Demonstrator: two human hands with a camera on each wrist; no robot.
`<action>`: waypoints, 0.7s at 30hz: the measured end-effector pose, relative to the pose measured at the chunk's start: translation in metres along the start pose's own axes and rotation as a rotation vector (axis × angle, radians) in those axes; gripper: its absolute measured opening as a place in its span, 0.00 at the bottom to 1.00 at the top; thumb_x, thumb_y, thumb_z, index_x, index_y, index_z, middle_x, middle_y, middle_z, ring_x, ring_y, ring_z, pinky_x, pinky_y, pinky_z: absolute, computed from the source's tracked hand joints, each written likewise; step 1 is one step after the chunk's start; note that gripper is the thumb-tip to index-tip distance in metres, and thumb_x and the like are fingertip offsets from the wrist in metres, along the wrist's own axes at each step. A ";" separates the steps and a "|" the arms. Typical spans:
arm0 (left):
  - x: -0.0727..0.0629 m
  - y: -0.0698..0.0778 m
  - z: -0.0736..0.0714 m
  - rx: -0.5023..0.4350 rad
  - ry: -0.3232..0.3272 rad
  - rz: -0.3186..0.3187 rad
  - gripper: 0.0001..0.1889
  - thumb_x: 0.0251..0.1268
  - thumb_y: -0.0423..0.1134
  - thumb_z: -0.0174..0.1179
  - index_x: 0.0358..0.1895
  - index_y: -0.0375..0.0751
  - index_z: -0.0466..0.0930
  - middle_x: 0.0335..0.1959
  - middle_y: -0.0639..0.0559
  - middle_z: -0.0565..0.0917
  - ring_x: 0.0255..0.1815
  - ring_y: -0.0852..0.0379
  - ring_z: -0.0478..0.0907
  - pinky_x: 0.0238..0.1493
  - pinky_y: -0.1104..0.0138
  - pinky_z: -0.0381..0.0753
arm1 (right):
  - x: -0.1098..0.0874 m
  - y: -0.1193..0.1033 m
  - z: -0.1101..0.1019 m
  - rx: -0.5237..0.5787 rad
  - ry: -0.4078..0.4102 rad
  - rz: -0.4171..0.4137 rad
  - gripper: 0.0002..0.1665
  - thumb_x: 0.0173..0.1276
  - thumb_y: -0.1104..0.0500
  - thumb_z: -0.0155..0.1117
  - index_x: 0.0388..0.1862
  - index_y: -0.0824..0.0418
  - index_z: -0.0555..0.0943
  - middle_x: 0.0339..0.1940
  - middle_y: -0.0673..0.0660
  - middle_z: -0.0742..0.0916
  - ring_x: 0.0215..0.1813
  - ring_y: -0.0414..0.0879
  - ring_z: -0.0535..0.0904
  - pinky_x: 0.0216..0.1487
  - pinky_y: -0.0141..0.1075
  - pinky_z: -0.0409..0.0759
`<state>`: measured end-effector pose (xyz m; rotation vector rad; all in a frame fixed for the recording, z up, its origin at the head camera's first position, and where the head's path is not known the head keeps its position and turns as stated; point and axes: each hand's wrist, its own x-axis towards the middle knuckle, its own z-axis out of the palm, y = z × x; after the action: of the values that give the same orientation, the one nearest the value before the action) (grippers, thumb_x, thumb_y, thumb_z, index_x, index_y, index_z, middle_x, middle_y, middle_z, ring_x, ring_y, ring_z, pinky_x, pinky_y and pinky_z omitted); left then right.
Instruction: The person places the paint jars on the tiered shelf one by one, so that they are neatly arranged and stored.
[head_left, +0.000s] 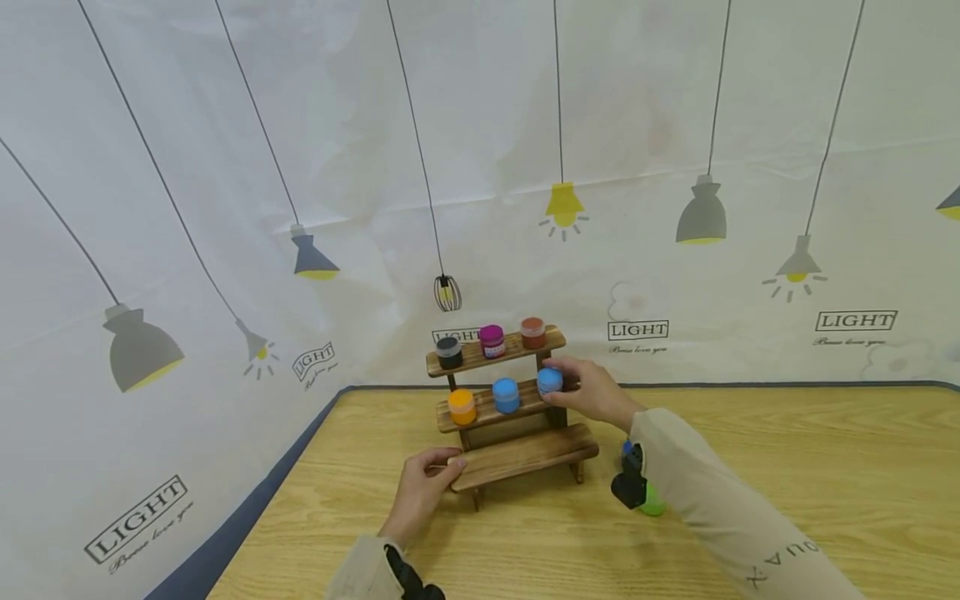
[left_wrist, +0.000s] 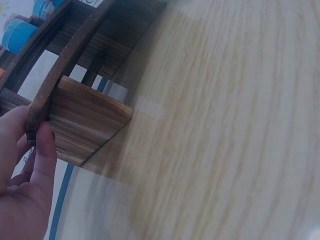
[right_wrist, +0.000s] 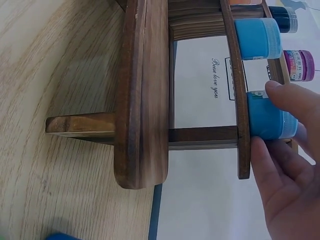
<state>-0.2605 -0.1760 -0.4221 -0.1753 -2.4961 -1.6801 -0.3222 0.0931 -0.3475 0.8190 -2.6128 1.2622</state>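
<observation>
The right hand's grip [head_left: 596,393] pinches a blue paint jar [right_wrist: 267,119] on the wooden stand's [right_wrist: 142,95] middle tier [head_left: 483,407]. The left hand's grip [head_left: 420,485] grasps the bottom tier's [head_left: 525,457] left end.

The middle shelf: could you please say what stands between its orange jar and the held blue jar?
The head view shows another blue jar between the orange jar and the held blue jar.

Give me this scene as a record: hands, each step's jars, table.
left hand: grips bottom step, left end
right hand: holds right blue jar at middle step, right end
top step, left to right: black jar, magenta jar, brown jar
middle step, left to right: orange jar, left blue jar, right blue jar
table: blue thing, green thing, both partly hidden
</observation>
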 end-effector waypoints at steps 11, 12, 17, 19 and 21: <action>-0.001 0.000 -0.001 -0.019 -0.004 0.006 0.16 0.58 0.37 0.58 0.44 0.27 0.78 0.41 0.38 0.79 0.33 0.54 0.78 0.29 0.71 0.76 | -0.004 0.001 -0.010 0.063 -0.023 0.049 0.29 0.59 0.60 0.62 0.58 0.68 0.68 0.50 0.65 0.77 0.50 0.58 0.74 0.47 0.45 0.73; -0.001 0.000 -0.001 -0.022 -0.004 0.008 0.16 0.58 0.37 0.58 0.44 0.27 0.78 0.41 0.37 0.79 0.33 0.54 0.78 0.29 0.71 0.75 | -0.005 0.002 -0.012 0.064 -0.026 0.047 0.29 0.59 0.60 0.62 0.58 0.69 0.68 0.51 0.65 0.77 0.50 0.58 0.74 0.47 0.45 0.73; -0.001 -0.001 0.000 -0.025 0.004 0.004 0.15 0.58 0.37 0.58 0.44 0.28 0.78 0.42 0.38 0.79 0.32 0.55 0.78 0.29 0.71 0.76 | -0.011 0.005 -0.022 0.049 -0.018 0.051 0.28 0.59 0.59 0.63 0.57 0.67 0.69 0.49 0.64 0.78 0.48 0.56 0.74 0.45 0.44 0.74; 0.000 -0.002 0.001 -0.025 0.007 -0.002 0.15 0.58 0.37 0.58 0.44 0.28 0.78 0.42 0.38 0.79 0.32 0.57 0.78 0.29 0.71 0.76 | -0.014 0.007 -0.027 0.038 -0.012 0.044 0.26 0.59 0.59 0.62 0.55 0.67 0.71 0.47 0.64 0.79 0.46 0.56 0.75 0.44 0.44 0.74; 0.000 -0.001 0.001 -0.024 0.008 -0.004 0.15 0.58 0.38 0.59 0.43 0.29 0.79 0.41 0.39 0.79 0.31 0.58 0.78 0.29 0.71 0.76 | -0.017 0.008 -0.031 0.034 -0.006 0.041 0.24 0.59 0.59 0.62 0.54 0.67 0.72 0.45 0.64 0.79 0.45 0.55 0.76 0.43 0.44 0.75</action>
<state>-0.2610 -0.1756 -0.4238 -0.1666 -2.4731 -1.7094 -0.3155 0.1277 -0.3391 0.7799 -2.6330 1.3196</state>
